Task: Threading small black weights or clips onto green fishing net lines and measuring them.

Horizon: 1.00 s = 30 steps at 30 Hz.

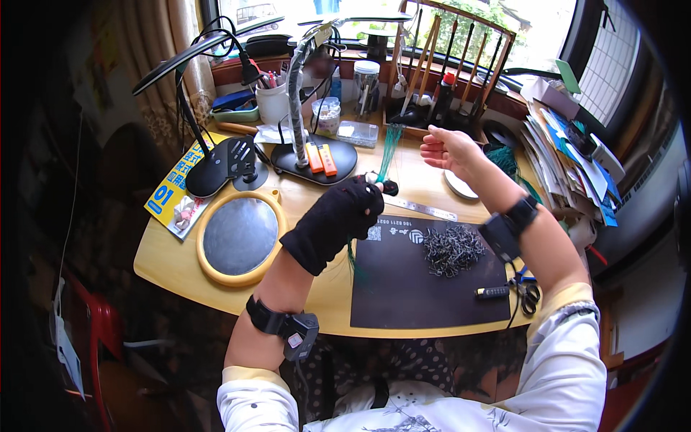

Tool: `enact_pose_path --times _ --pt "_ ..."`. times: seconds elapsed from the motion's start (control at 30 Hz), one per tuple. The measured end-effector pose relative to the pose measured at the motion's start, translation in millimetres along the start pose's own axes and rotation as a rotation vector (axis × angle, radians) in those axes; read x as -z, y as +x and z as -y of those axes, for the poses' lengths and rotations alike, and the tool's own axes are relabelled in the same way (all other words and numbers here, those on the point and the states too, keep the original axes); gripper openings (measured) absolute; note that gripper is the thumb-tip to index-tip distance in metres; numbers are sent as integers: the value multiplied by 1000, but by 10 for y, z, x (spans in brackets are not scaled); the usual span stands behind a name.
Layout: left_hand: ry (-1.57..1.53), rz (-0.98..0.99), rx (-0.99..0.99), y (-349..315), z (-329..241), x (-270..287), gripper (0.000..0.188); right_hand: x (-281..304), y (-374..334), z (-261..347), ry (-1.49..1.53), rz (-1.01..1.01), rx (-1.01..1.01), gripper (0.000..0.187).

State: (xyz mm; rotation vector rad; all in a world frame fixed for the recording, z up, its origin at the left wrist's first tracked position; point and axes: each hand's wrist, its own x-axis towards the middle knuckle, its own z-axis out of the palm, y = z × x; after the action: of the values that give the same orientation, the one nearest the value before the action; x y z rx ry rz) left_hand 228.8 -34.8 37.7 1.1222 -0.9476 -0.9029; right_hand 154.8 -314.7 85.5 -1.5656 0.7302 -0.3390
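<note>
My left hand (337, 219) wears a black fingertip-less glove and is closed around a bundle of green threads (390, 153). The strands fan upward from the fingertips toward the wooden rack at the back, and loose ends hang below the fist. To the right, my bare right hand (452, 151) is raised above the table, its fingers loosely bent and the thumb apart from them. No object shows in it; a fine thread there would be too small to see. A steel ruler (425, 209) lies below, beside a dark mat (425, 302) bearing a heap of small dark metal pieces (453, 250).
A round yellow-framed mirror (240, 236) lies at left, near two desk lamps (219, 167) and orange boxes (320, 159). Scissors (530, 298) and a black cylinder (491, 293) are at the front right. Behind stand a wooden rack (461, 21), jars (366, 86) and stacked papers (561, 151).
</note>
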Motion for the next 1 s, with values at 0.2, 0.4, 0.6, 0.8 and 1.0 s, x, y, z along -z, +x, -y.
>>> enact_pose_path --times 0.2,0.4,0.6,0.8,1.0 --pt "-306 16 20 -16 -19 -78 18 -295 720 -219 133 -43 -157 72" --pt "-233 17 271 -53 -165 -107 23 -623 906 -221 196 -36 -137 50" --pt "-129 37 335 -59 -150 -179 21 -769 867 -150 437 8 -168 23" --pt "164 230 358 -123 -254 -234 26 -692 552 24 422 199 -244 17" --pt "23 258 223 -156 -244 24 23 -663 -68 12 438 316 -278 18"
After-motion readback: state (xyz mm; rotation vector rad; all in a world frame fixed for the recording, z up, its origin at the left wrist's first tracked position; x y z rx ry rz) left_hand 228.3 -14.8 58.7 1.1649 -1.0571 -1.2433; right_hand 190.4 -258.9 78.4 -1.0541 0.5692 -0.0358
